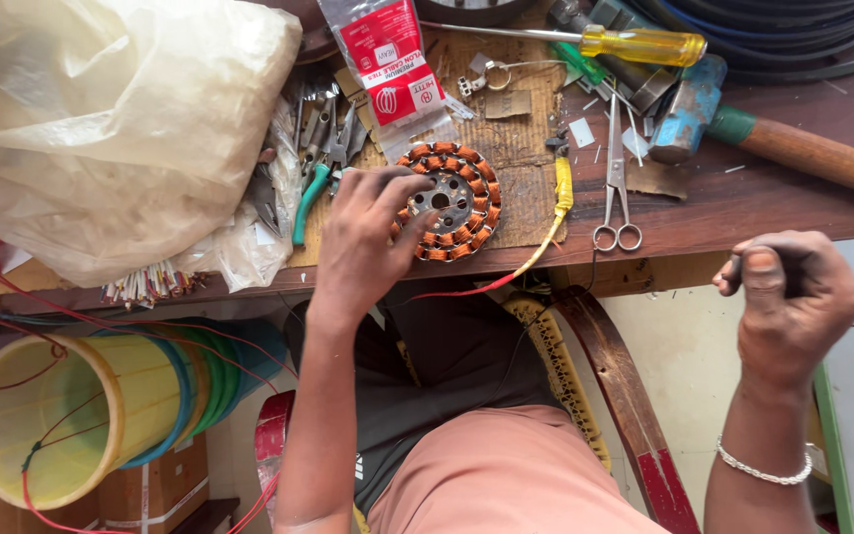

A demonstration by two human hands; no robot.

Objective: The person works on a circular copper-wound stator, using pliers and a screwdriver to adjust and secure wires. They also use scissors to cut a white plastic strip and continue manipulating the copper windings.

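- The motor winding (450,203), a round ring of copper-orange coils around a dark metal hub, lies flat near the front edge of the workbench (743,203), on a worn brown mat (516,138).
- Left hand (363,242) sits right on it: fingers spread and curled over the ring's left side, fingertips touching the coils, pressing it down rather than lifting it.
- A thin red wire (467,290) runs from under the ring's front side off the bench edge; just beside it a yellow sleeve (557,203) curves down the mat's right edge.
- Right hand (793,297) is up in the air, well off to the right and in front of the bench, closed into a fist with thumb against forefinger; whether anything thin is pinched in there, I cannot tell. A silver bracelet (763,470) circles that wrist.
- Out from the ring now: scissors (617,183) lie just right of the mat, handles toward the person.
- Behind them a hammer (743,124) with a blue head and wooden handle, and a yellow-handled screwdriver (635,44) at the far edge.
- Straight behind the ring, a clear packet with a red label (392,69).
- Left of the hand, green-handled pliers (310,193) among a heap of metal tools, then a big crumpled plastic bag (101,119) filling the bench's left end.
- Below the bench on the left, a yellow spool (61,415) on its side, red wire trailing over it.
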